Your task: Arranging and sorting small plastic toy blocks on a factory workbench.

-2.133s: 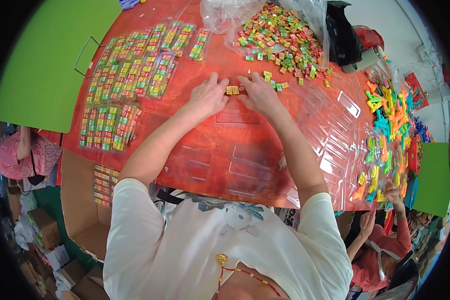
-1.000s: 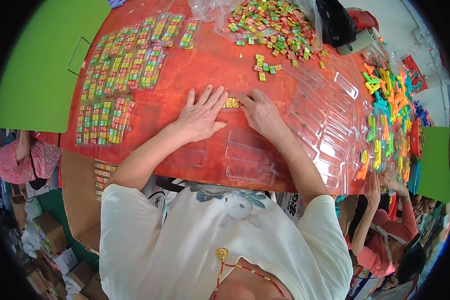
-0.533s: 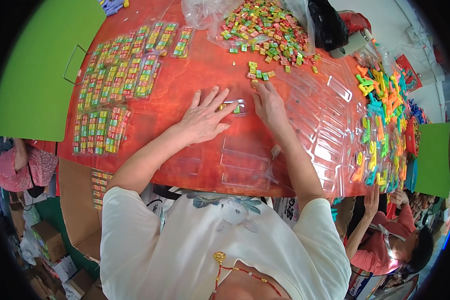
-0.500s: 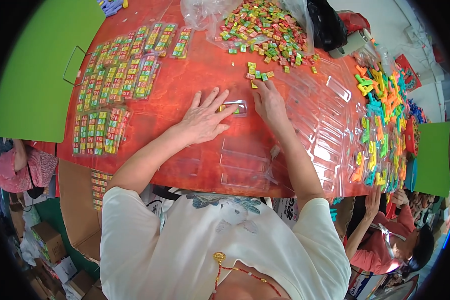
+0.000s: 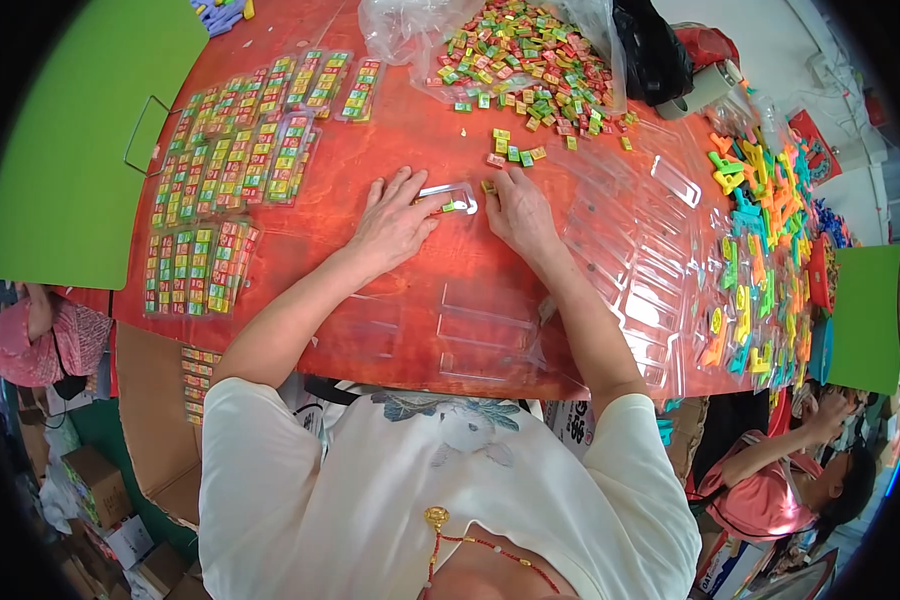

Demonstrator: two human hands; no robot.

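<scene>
Clear tray (image 5: 460,190), one, left hand (image 5: 388,222) upon it, grip unclear; one yellow block (image 5: 488,187) pinched in right hand (image 5: 520,213)

We note bright, fairly even light, with white glare on the trays (image 5: 653,265) and soft sheen on the table (image 5: 370,143); straight edges bow toward the blackened fisheye rim.

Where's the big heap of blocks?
In the head view, the heap is at the top, right of centre, beyond the right hand and left of the black bag.
</scene>
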